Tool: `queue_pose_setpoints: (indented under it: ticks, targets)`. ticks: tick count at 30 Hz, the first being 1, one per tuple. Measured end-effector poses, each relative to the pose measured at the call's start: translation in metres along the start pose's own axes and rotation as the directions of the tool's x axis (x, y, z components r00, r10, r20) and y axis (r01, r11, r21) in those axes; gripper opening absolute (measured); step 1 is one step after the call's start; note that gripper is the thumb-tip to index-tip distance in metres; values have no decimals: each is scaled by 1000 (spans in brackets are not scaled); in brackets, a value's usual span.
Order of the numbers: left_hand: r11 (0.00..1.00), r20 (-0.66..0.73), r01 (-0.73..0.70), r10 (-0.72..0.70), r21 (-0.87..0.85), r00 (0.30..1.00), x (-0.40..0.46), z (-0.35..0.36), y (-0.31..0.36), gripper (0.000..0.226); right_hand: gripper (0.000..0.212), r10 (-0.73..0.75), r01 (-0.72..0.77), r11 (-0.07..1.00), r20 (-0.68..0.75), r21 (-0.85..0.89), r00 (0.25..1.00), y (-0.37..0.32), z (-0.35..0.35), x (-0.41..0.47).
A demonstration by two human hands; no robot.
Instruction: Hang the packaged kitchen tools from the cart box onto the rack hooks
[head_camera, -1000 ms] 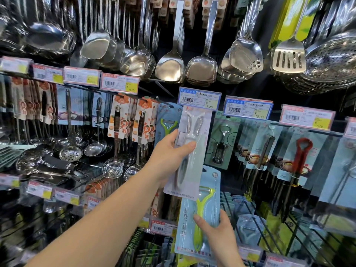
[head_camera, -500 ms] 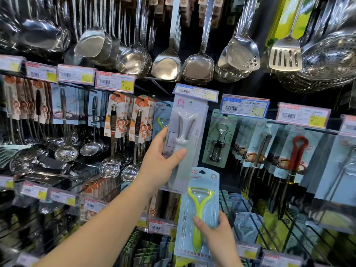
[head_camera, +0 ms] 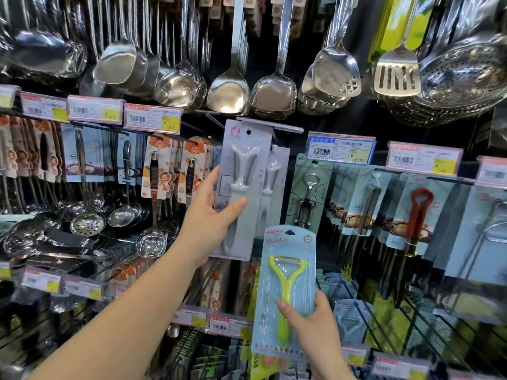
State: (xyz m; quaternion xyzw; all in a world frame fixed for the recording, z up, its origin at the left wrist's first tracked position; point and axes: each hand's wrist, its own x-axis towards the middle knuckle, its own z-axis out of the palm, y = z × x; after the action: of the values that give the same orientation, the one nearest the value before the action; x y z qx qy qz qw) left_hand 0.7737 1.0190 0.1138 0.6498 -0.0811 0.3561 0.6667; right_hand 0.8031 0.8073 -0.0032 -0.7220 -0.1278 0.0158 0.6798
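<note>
A crowded shop rack [head_camera: 343, 124] of hanging utensils fills the view. The left hand [head_camera: 211, 223] grips a white peeler pack [head_camera: 244, 187] raised at 12 o'clock, its hole near the hook, seemingly not yet hung. The right hand [head_camera: 312, 327] pinches a green peeler pack [head_camera: 286, 292] at 6 o'clock, still waiting.

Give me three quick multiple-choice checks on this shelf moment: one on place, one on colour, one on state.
1. Where is the white peeler in its grey card pack?
A. Raised in the left hand before the rack
B. Lying in a box
C. On the floor

2. What colour is the Y-shaped peeler in the pale blue card pack?
A. Red
B. Lime green
C. Black

3. What is the right hand doing?
A. Hanging empty
B. Touching a ladle
C. Gripping the blue pack's lower part

Answers: 1 A, thumb across the pack's front, its hang hole near the hook; 2 B, the handle is bright green; 3 C, thumb lies on the handle.
</note>
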Motion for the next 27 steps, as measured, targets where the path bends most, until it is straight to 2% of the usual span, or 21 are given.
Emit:
queue_pose_setpoints:
  ticks: [4, 10, 14, 18, 27]
  targets:
    - [998, 20, 41, -42, 53, 999, 5, -15, -6, 86, 39, -106, 106, 994, 9, -40, 994, -30, -8, 1]
    - [996, 3, 53, -53, 73, 999, 9, -27, -21, 84, 57, -172, 169, 984, 54, 48, 984, -55, -13, -4]
    - [995, 6, 69, -70, 67, 998, 11, -28, -26, 85, 49, -271, 270, 963, -89, -24, 958, -71, -11, -15]
    - [997, 37, 62, -63, 40, 997, 10, -25, -26, 74, 54, -332, 326, 943, -247, -63, 911, -88, -9, -20]
    - [996, 53, 66, -70, 61, 996, 6, -20, -23, 68, 51, -345, 335, 938, -274, -85, 898, -101, 5, -15]
